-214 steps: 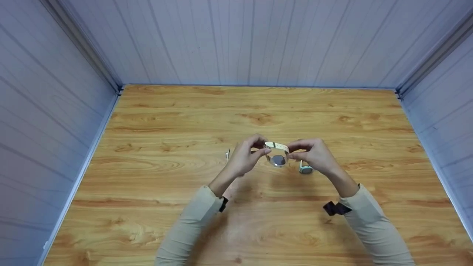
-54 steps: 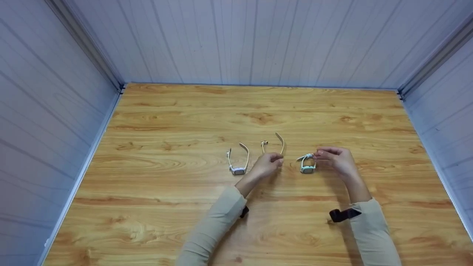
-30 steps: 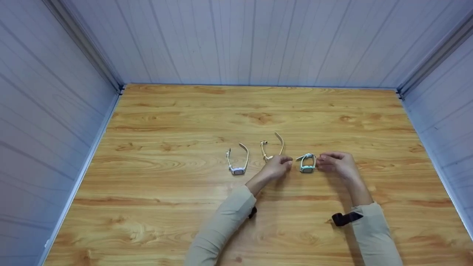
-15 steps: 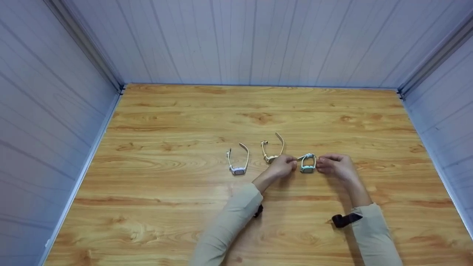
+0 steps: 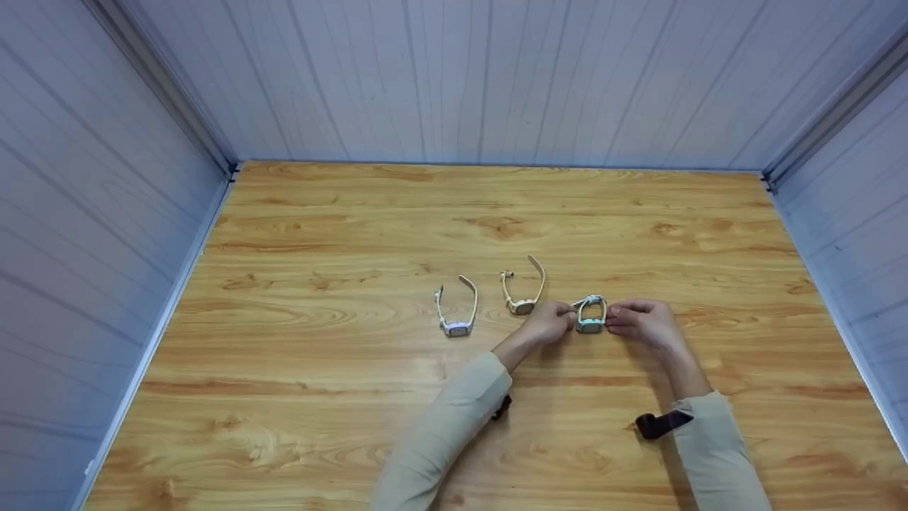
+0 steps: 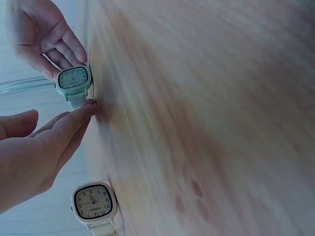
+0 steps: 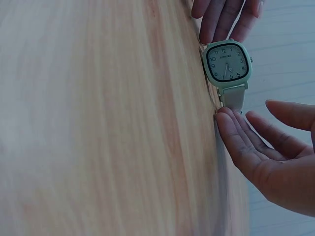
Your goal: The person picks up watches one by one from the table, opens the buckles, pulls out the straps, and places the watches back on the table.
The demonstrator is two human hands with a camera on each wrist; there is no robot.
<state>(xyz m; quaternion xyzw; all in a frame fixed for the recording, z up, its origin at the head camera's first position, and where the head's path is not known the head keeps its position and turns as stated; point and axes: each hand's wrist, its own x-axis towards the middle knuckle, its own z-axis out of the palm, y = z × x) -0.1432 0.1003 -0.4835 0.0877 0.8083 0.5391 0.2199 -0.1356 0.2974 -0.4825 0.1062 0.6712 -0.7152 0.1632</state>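
A mint-green wristwatch (image 5: 590, 326) stands on its edge on the table, its strap looped and its square dial facing the person. My left hand (image 5: 547, 323) is at its left side, fingertips right at the strap end. On the other side, my right hand (image 5: 647, 325) has its fingertips at the strap. The right wrist view shows the green watch (image 7: 228, 63) between both hands, with the right hand's fingers (image 7: 241, 142) extended and the thumb apart. In the left wrist view the left fingers (image 6: 69, 128) are nearly straight beside the strap.
A cream wristwatch (image 5: 523, 307) with its strap spread open stands just left of my left hand. Further left is a white wristwatch (image 5: 457, 330), also unfastened. Panel walls (image 5: 454, 85) enclose the wooden table (image 5: 319, 411) at the back and sides.
Earlier both hands held a cream watch in the air; it now stands on the table with its strap open. My left hand has since slid right to the green watch; the right stays beside it.
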